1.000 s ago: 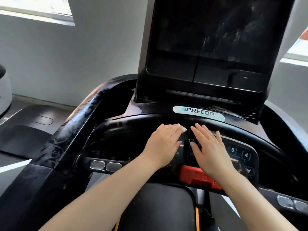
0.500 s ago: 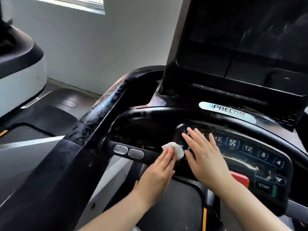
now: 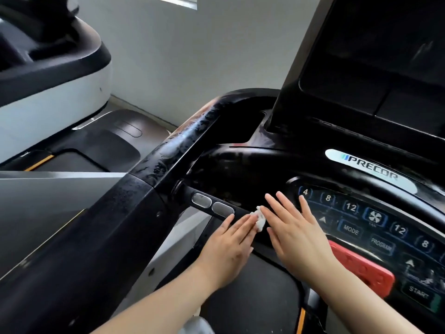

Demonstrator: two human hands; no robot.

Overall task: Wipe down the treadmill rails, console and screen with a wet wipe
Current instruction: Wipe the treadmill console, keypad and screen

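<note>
The screen rises above your treadmill console, with the left rail streaked beside it. Your right hand lies flat, fingers spread, on the console's left edge. Your left hand, fingers straight and together, presses the white wet wipe against the crossbar.

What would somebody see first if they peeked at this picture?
Two flat hands in the middle: the left hand presses a small white wipe onto the black console, the right hand beside it. To the right sits a big red stop button, with the dark screen towering above.
</note>
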